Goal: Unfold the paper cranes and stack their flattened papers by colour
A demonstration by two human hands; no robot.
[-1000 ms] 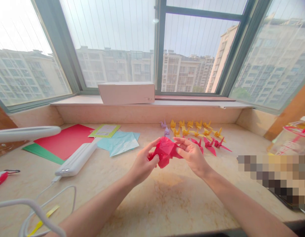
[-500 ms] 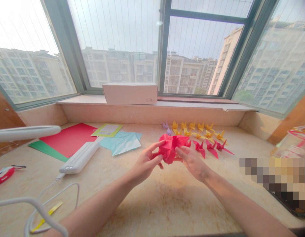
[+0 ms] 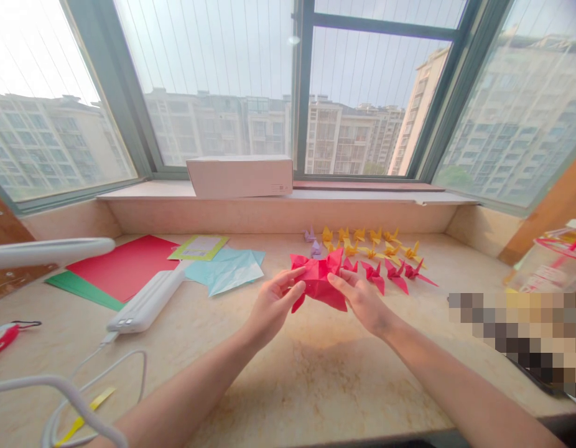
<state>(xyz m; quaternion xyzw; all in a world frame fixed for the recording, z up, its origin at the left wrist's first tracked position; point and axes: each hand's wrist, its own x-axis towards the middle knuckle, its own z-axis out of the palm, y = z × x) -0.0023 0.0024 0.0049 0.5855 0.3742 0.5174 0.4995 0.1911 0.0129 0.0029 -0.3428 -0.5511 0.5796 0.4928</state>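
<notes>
A partly folded red paper piece (image 3: 318, 279) is held just above the marble counter (image 3: 288, 373) by both of my hands. My left hand (image 3: 270, 305) pinches its left side with thumb and fingers. My right hand (image 3: 362, 300) grips its right side, fingers closed on the paper. Right behind them stand rows of finished paper cranes: red ones (image 3: 394, 274), yellow ones (image 3: 368, 241) and two purple ones (image 3: 312, 242).
Light blue paper (image 3: 225, 269), red sheets (image 3: 124, 267), green paper (image 3: 80, 287) and a yellow-green sheet (image 3: 197, 247) lie at the left. A white power bank (image 3: 145, 302) with its cable (image 3: 96, 373), a white box (image 3: 239, 175) on the sill, and a plastic container (image 3: 553, 258) at right.
The red paper has been turned and flattened between my hands; it now spreads wider with pointed flaps showing. Both hands stay pinched on it near the same spot.
</notes>
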